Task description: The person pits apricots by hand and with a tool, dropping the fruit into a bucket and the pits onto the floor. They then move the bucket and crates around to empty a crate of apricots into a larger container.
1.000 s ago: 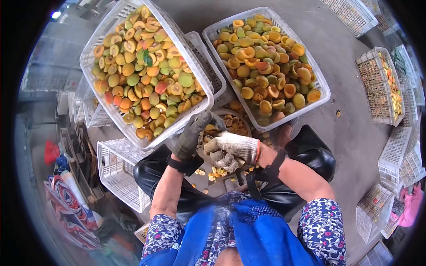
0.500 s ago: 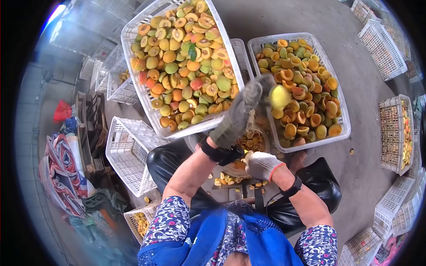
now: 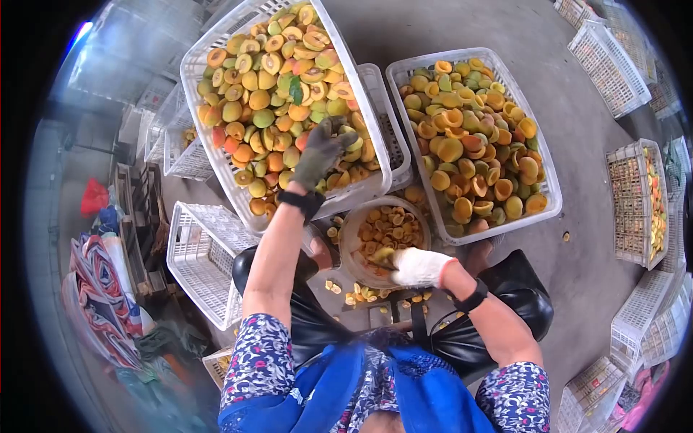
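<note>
My left hand (image 3: pixel 321 155), in a dark grey-green glove, reaches into the large white crate (image 3: pixel 189 68) of apricots, many halved with stones showing. Its fingers are apart and bent over the fruit near the crate's right side, touching apricots (image 3: pixel 352 148). Over the round pale tub (image 3: pixel 347 249) is my right hand (image 3: pixel 422 268) in a white knit glove. The fingers are closed on a small dark yellowish thing (image 3: pixel 385 257) whose kind I cannot make out. Yellow-brown scraps or stones (image 3: pixel 393 225) lie in the tub.
To the right stands a white crate (image 3: pixel 554 191) of hollowed apricot halves (image 3: pixel 473 144). Another white crate (image 3: pixel 198 270) sits tipped at left. Fruit bits (image 3: pixel 361 294) litter the floor before me. More crates (image 3: pixel 639 206) line the right, with bundled cloth (image 3: pixel 108 281) at left.
My left hand has moved from beside the right crate into the left crate; the blurred yellow fruit near it is gone from there. My right hand has shifted slightly left, over the tub.
</note>
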The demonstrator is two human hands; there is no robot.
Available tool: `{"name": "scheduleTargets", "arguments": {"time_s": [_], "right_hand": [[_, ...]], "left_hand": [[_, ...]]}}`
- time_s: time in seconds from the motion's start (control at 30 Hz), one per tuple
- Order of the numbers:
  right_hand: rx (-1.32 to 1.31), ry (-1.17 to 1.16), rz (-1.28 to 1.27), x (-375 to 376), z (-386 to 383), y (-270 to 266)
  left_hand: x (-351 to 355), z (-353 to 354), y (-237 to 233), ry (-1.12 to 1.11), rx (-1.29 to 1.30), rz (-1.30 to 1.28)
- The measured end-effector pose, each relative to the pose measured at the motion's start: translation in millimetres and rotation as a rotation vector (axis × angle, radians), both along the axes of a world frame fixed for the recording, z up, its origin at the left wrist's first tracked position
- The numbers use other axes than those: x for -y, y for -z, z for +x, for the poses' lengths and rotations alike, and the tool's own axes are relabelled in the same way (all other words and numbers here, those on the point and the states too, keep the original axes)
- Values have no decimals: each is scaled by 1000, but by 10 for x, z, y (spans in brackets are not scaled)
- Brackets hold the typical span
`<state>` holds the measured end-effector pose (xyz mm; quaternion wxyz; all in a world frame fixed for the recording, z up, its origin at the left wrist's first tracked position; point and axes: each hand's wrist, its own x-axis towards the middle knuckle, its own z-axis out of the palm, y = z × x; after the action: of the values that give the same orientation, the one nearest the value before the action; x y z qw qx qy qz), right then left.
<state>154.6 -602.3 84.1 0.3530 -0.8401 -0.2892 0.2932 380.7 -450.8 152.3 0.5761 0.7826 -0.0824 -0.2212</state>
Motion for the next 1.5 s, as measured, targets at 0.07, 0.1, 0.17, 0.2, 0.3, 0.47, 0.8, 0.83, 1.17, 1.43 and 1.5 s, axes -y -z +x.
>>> {"name": "scheduleTargets", "arguments": {"time_s": [0.07,0.1,0.17,0.2,0.3,0.47,0.8,0.83,1.17,1.43,1.5], "right_hand": [[-461,330,259,67,198,-787],[-212,351,300,56,211,-510],[-538,581,446,139,298,-774],[-755,767,659,145,270,-762],[-436,623,366,101,274,-693],[-217,407,231,-79,145,-595],[102,566,430,-138,144,-1000],[221,605,459,-179,159,-938],[26,904,517,-257,165,-748],[267,791,230,-286,124,-582],[325,704,424,-216,158,-547]], "left_hand": [[-180,-153,-67,-25,-189,-203],[-224,-296,-180,28,-244,-447],[-275,-531,-259,87,-296,-693],[-277,-657,-250,82,-292,-801],[-338,-866,-268,72,-303,-957],[-539,-1056,-289,13,-376,-1057],[-546,-1330,-230,-61,-229,-822],[-467,-1397,-307,-35,-198,-763],[-179,-1451,-178,16,-153,-852],[13,-1551,-96,-92,-117,-872],[28,-1513,-78,-67,-138,-897]]}}
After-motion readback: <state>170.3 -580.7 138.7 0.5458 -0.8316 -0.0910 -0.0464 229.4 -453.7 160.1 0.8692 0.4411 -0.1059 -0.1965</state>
